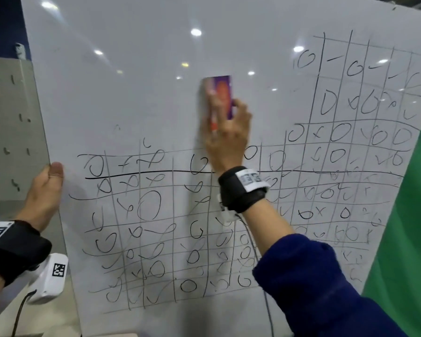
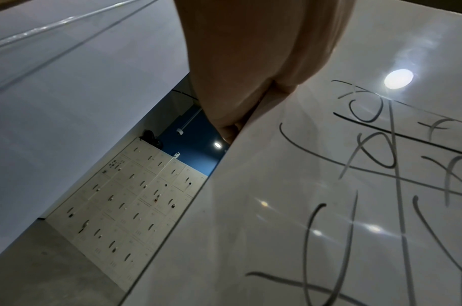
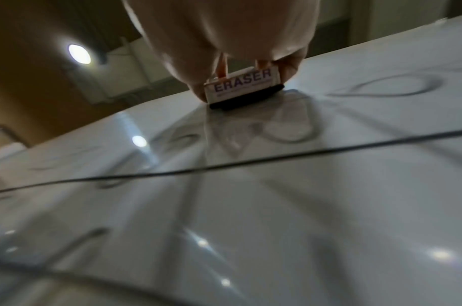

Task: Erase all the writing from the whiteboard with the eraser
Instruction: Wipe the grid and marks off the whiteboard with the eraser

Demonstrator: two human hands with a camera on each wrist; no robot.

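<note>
Left edge of frame: pale locker bank (image 1: 10, 127), cut off by the frame and partly hidden behind the board. Left hand (image 1: 45, 190) grips the whiteboard (image 1: 131, 81) at its left edge, thumb on the front, fingers hidden behind. Lower and right board: hand-drawn grid (image 1: 156, 227) of circles and crosses, unerased; upper left bare. Centre: right hand (image 1: 229, 137) holds the eraser (image 1: 220, 98) flat against the board, its label motion-blurred. Far right: green sheet (image 1: 404, 215), cropped.
</note>
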